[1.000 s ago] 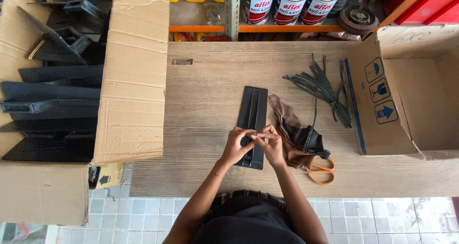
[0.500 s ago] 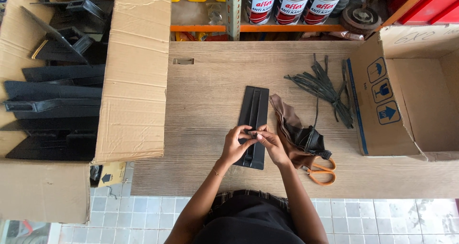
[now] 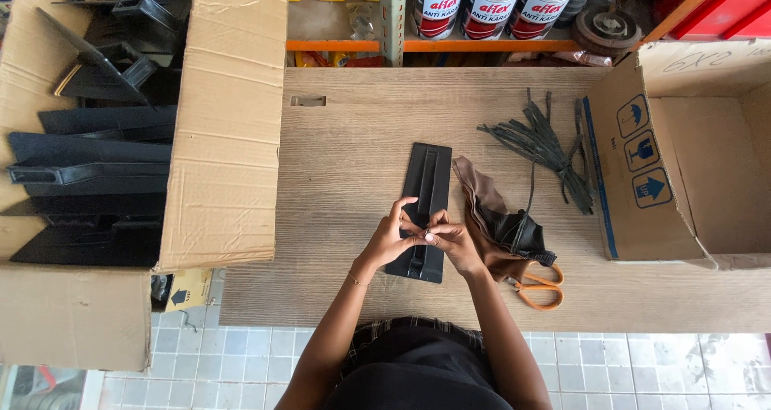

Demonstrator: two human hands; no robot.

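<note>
A flat black plastic part (image 3: 429, 177) with a raised centre rib lies lengthwise on the wooden table (image 3: 345, 169). My left hand (image 3: 393, 237) and my right hand (image 3: 451, 245) meet over its near half, fingertips pinched together on something small that I cannot make out. A brown cloth (image 3: 482, 201) and a black strap lie just right of my right hand. Orange-handled scissors (image 3: 540, 288) sit near the table's front edge.
A big open cardboard box (image 3: 225, 121) full of black plastic parts stands at the left. Another open box (image 3: 683, 161) stands at the right. A bundle of dark cable ties (image 3: 542, 145) lies between. Tins and yellow bottles fill the shelf behind.
Both hands stay over the black part; the fingers have shifted slightly and pinch closer together. Nothing else has moved.
</note>
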